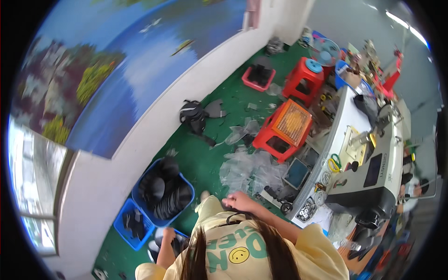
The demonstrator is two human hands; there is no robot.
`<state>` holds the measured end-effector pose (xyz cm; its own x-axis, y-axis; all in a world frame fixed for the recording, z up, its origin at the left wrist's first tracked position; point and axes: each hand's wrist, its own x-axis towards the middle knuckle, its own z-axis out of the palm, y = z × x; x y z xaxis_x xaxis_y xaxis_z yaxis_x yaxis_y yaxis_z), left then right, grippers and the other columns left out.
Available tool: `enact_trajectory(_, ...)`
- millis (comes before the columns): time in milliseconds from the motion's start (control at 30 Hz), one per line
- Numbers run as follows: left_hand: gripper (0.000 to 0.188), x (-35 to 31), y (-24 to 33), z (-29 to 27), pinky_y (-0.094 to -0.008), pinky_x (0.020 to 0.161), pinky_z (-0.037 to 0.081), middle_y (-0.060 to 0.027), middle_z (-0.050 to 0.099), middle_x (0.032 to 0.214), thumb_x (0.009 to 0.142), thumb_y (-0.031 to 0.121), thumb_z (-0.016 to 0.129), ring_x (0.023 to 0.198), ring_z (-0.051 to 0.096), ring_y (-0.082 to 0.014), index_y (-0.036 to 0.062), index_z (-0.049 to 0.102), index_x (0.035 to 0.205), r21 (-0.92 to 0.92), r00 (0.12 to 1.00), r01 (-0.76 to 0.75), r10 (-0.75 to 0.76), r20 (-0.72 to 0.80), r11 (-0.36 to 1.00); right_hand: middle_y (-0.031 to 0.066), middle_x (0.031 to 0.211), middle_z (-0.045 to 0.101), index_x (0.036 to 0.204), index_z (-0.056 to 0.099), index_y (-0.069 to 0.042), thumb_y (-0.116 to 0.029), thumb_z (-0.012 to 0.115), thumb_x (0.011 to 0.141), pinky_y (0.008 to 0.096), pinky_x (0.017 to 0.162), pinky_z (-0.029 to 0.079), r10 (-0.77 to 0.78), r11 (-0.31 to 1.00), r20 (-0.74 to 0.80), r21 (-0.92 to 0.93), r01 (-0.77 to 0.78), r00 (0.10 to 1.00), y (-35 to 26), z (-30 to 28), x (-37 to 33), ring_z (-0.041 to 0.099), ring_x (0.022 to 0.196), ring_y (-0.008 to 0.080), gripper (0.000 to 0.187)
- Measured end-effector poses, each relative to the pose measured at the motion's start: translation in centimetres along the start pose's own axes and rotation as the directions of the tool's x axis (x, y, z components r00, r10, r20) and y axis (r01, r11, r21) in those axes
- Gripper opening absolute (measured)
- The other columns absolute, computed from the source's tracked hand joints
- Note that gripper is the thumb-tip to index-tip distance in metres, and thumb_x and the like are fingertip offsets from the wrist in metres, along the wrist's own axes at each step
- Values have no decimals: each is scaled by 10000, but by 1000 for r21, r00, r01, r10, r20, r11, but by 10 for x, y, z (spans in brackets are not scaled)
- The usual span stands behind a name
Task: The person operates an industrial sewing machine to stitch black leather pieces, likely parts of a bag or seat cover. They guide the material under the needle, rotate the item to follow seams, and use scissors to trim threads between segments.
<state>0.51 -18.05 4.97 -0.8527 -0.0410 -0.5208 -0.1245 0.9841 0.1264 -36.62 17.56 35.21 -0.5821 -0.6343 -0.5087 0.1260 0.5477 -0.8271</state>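
My left hand (166,234) reaches down at my left side. Its fingers are curled over dark and pale pieces (153,248) beside the blue baskets; whether it grips one of them is hidden. My right hand (239,201) rests by my right knee with the fingers curled in. Anything inside that hand is out of sight. Stacked black curved pieces (170,204) fill the larger blue basket (190,192) on the floor to my left. Next to it, a smaller blue basket (122,227) holds more black pieces (134,223).
A sewing machine (368,186) stands on the white table (329,161) at my right, with green-and-yellow-handled scissors (334,163). Clear plastic bags (249,170) litter the green floor. Beyond are red stools (282,151), a black backpack (193,119) and a pink basket (255,85).
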Motion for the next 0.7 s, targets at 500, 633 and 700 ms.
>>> enact_trajectory(500,204,594,-94,-399,-423,519,447,-177,590,625,739,155,527,563,598,-288,11,614,624,-314,946,-205,269,178,927,200,769,629,733,650,-15,-222,653,697,451,685,499,308,845,-733,-82,-528,607,-38,-175,112,616,754,380,211)
enact_trajectory(633,253,764,-36,-519,-459,648,506,-238,642,754,777,212,562,732,646,-373,4,678,691,576,689,-684,654,311,447,199,770,641,736,670,-22,-213,625,707,458,716,505,491,768,-787,190,-611,373,-39,-186,84,628,758,374,198)
enact_trajectory(700,157,830,-23,-560,-467,652,502,-195,647,752,721,165,612,749,644,-346,33,678,775,517,775,-587,617,136,623,200,761,640,744,672,-23,-215,628,713,457,717,503,584,721,-766,336,-606,269,-27,-171,70,625,755,375,199)
